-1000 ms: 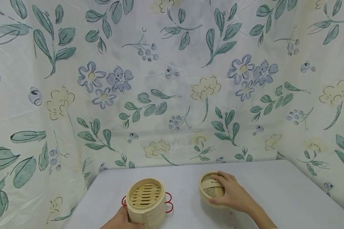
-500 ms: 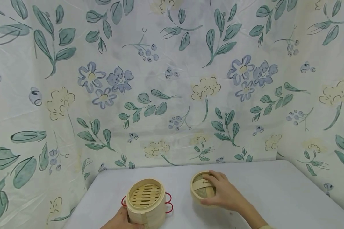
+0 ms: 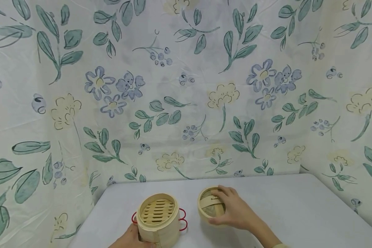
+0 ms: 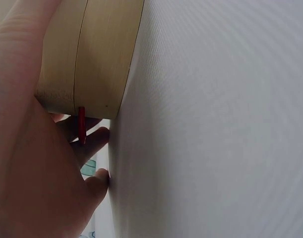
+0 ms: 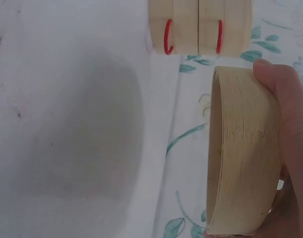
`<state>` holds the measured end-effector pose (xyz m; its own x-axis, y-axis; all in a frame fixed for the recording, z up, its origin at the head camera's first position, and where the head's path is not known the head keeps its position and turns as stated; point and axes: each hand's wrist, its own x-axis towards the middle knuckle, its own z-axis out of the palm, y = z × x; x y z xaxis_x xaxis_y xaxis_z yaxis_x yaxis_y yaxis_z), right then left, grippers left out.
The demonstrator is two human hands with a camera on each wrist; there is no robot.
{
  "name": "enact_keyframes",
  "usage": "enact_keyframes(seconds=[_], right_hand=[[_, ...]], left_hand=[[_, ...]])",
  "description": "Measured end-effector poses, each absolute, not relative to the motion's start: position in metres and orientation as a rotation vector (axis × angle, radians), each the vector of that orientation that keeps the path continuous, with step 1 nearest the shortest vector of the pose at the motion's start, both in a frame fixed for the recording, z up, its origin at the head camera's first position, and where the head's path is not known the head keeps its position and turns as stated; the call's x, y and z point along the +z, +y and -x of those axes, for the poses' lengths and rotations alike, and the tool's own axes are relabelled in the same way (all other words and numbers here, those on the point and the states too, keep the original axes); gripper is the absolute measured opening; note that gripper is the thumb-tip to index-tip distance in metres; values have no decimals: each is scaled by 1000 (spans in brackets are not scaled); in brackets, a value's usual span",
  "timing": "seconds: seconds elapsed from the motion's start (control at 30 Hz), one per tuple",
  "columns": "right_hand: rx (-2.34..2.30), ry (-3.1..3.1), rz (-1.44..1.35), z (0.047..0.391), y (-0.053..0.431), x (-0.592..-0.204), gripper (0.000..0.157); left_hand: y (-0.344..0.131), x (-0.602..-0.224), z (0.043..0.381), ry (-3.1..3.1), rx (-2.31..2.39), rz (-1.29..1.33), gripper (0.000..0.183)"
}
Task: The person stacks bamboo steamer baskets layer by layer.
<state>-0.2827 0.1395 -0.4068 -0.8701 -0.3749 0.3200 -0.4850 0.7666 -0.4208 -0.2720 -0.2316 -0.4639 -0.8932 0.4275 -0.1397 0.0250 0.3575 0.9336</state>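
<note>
A bamboo steamer (image 3: 170, 231) of two stacked tiers stands on the white table, its slatted inside (image 3: 158, 212) showing from above. Red loops (image 3: 183, 224) stick out from its sides. My left hand (image 3: 130, 238) grips it at the lower left; in the left wrist view the thumb lies along its wall (image 4: 104, 59) and the fingers go behind, near a red loop (image 4: 82, 126). To the right, my right hand (image 3: 235, 210) holds the round bamboo lid (image 3: 208, 200) by its rim. In the right wrist view the lid (image 5: 248, 153) is raised off the table, apart from the steamer.
The white table (image 3: 285, 206) reaches back to a hanging floral cloth (image 3: 186, 103), which also closes off both sides. Beneath the lid a broad shadow (image 5: 91, 124) falls on the table. Small reddish spots (image 5: 19, 115) mark the tabletop.
My right hand has moved left with the lid, bringing it nearer the steamer. The left hand and the steamer have stayed in place.
</note>
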Motion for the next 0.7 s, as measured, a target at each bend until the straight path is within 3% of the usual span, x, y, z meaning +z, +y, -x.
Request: enact_keyframes(seconds=[0.7], right_hand=[[731, -2721, -677, 283, 119, -392, 86]], left_hand=[[-232, -466, 274, 2308, 1540, -467, 83]])
